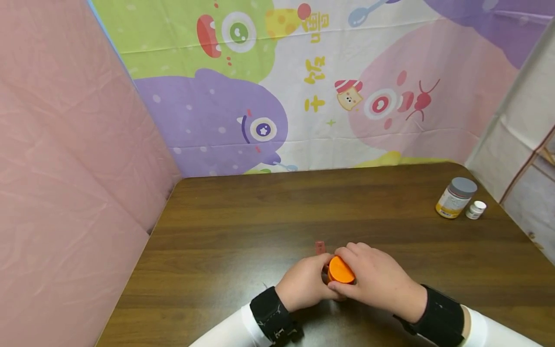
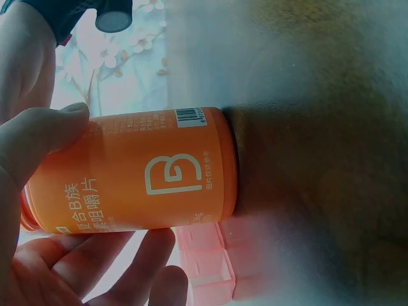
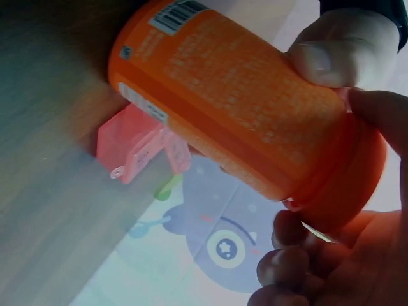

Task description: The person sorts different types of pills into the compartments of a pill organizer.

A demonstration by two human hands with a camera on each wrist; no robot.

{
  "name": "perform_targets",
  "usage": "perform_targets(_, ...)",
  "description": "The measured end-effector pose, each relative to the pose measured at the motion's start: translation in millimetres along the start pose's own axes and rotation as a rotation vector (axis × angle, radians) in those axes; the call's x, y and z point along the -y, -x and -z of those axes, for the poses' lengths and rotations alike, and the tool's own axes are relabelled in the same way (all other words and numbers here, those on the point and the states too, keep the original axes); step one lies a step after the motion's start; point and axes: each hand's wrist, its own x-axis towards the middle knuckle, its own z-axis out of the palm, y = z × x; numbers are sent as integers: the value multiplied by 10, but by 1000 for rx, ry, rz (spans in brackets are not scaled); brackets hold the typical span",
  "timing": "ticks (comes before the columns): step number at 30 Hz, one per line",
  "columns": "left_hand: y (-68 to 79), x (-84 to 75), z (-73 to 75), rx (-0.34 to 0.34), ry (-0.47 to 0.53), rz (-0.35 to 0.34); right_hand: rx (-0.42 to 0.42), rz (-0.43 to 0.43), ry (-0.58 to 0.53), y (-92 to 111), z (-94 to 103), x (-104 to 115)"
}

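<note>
An orange pill bottle (image 2: 140, 172) with white lettering and a barcode stands between my two hands over the table, its orange lid (image 1: 340, 271) facing up in the head view. My left hand (image 1: 305, 282) grips the bottle's body, thumb (image 2: 48, 131) along one side and fingers round the other. From the opposite side, my right hand (image 1: 379, 279) holds the lid between thumb and fingers. In the right wrist view the lid (image 3: 347, 178) sits at the bottle's neck. Just beyond the bottle is a small translucent pink box (image 3: 131, 143), its flap raised.
At the table's back right stand a larger bottle with a grey lid (image 1: 456, 197) and a small white bottle (image 1: 476, 210). The brown wooden table (image 1: 243, 212) meets a cartoon-print cloth (image 1: 321, 86) at the back and a pink cloth (image 1: 73, 168) on the left.
</note>
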Motion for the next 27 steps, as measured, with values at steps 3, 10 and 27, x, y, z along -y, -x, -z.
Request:
perform_targets(3,1,5,-15,-1,-5,-5,-10,30,8,3,-1,6)
perform_targets(10,0,18,-35,-2,18,-14,-1,155,-45,25,67,-13)
perform_targets(27,-9,-7,-36,5,101,13,1,-123,-158,282,229,-442)
